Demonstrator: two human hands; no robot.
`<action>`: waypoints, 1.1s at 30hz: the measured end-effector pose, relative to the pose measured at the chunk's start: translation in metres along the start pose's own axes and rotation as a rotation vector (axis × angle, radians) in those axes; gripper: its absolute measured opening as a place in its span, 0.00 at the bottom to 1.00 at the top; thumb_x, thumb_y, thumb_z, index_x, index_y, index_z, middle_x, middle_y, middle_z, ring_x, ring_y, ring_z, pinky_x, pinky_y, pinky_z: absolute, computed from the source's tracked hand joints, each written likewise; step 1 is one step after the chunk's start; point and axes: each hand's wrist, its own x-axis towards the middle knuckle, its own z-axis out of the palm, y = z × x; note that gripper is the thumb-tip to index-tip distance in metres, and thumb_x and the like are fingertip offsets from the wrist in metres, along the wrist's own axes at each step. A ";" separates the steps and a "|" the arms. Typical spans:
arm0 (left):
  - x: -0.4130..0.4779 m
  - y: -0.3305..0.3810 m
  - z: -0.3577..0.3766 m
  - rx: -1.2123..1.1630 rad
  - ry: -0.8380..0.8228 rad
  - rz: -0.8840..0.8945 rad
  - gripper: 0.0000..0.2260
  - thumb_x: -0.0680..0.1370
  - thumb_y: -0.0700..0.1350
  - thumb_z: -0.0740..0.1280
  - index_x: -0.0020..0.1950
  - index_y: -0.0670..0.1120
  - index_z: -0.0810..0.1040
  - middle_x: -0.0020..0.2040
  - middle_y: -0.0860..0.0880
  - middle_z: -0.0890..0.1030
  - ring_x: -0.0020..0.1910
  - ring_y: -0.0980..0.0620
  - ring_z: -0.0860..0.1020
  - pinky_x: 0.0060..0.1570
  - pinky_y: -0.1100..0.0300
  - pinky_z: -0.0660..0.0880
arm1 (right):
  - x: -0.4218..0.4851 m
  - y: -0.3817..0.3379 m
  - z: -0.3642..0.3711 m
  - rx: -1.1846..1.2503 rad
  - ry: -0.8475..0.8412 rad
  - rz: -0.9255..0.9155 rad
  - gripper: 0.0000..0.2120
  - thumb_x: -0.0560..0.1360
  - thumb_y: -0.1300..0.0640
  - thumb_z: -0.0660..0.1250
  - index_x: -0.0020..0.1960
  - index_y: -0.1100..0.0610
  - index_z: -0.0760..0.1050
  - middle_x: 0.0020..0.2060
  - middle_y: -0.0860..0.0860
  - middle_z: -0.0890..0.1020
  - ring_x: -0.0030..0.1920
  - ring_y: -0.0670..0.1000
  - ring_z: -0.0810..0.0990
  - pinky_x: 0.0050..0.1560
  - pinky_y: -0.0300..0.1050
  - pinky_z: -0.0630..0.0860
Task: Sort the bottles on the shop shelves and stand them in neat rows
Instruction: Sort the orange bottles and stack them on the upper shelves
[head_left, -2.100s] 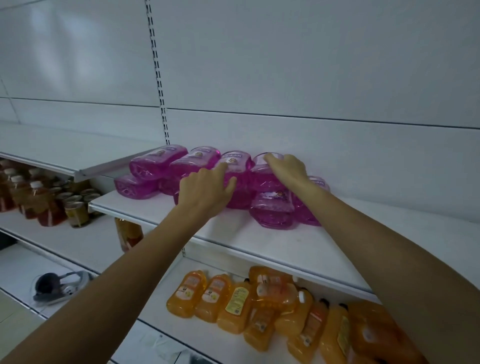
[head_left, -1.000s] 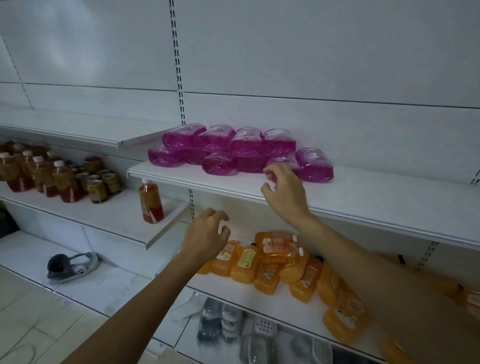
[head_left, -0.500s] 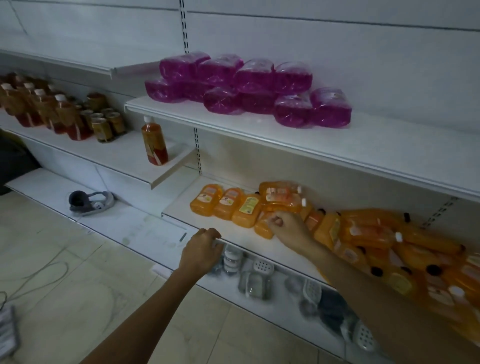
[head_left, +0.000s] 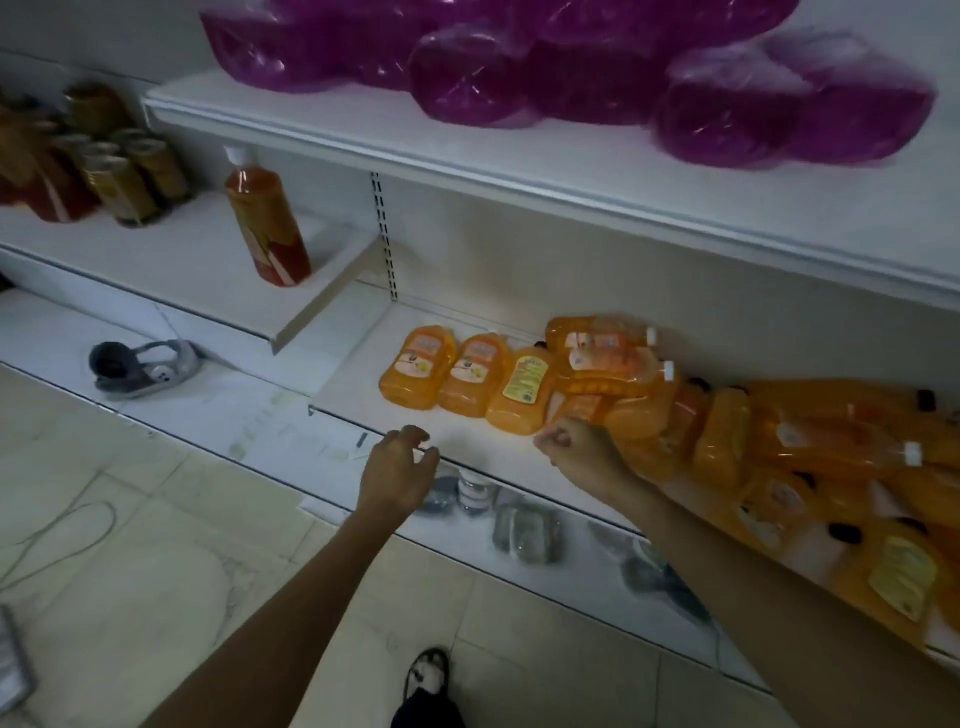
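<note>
Right hand (head_left: 582, 454): fingers curled in tight, knuckles against the near edge of the orange heap (head_left: 727, 436). Cannot tell whether it pinches a bottle or only touches one; the fingertips are turned away and blurred.

Left hand (head_left: 397, 467): fingers loosely bent and apart, holding nothing, hovering over the near lip of the lower shelf (head_left: 358, 384), left of the right hand.

Lower shelf: three orange bottles (head_left: 472, 376) lie flat side by side at the left end, labels up, caps toward the back. To their right the heap runs off to the right edge, with bottles lying crosswise and on top of one another, caps pointing every way. None stands upright.

Upper shelf (head_left: 519, 161): purple bottles (head_left: 571, 73) grouped together, but on their sides and stacked two deep, not standing.

Left-hand shelf (head_left: 171, 260): one red bottle (head_left: 267, 228) upright and alone near the right end; jars (head_left: 130, 176) and more bottles clustered far left.

Judgement: sorting by colour looks largely done, each colour on its own shelf. Standing in rows is barely begun. The orange heap is the job in hand and nearly all of it is left; the purple lot would also need righting.
</note>
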 end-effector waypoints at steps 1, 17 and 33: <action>0.019 -0.007 -0.004 0.011 0.007 -0.009 0.14 0.78 0.45 0.63 0.62 0.41 0.75 0.60 0.41 0.78 0.57 0.43 0.77 0.55 0.58 0.71 | 0.017 -0.006 0.010 0.004 0.000 0.008 0.09 0.77 0.54 0.64 0.50 0.60 0.75 0.45 0.56 0.80 0.49 0.56 0.79 0.51 0.51 0.75; 0.184 -0.042 0.001 -0.073 -0.295 -0.184 0.29 0.76 0.56 0.64 0.69 0.39 0.62 0.65 0.39 0.72 0.61 0.42 0.74 0.52 0.56 0.71 | 0.181 -0.043 0.102 -0.253 0.254 0.206 0.23 0.75 0.38 0.63 0.52 0.59 0.74 0.49 0.56 0.80 0.48 0.54 0.80 0.45 0.44 0.77; 0.156 -0.073 -0.010 -0.181 -0.345 -0.475 0.41 0.65 0.56 0.76 0.70 0.41 0.61 0.63 0.42 0.72 0.60 0.42 0.74 0.57 0.49 0.75 | 0.146 -0.063 0.119 0.130 0.160 0.321 0.44 0.64 0.47 0.77 0.71 0.61 0.59 0.64 0.58 0.72 0.62 0.58 0.74 0.55 0.48 0.75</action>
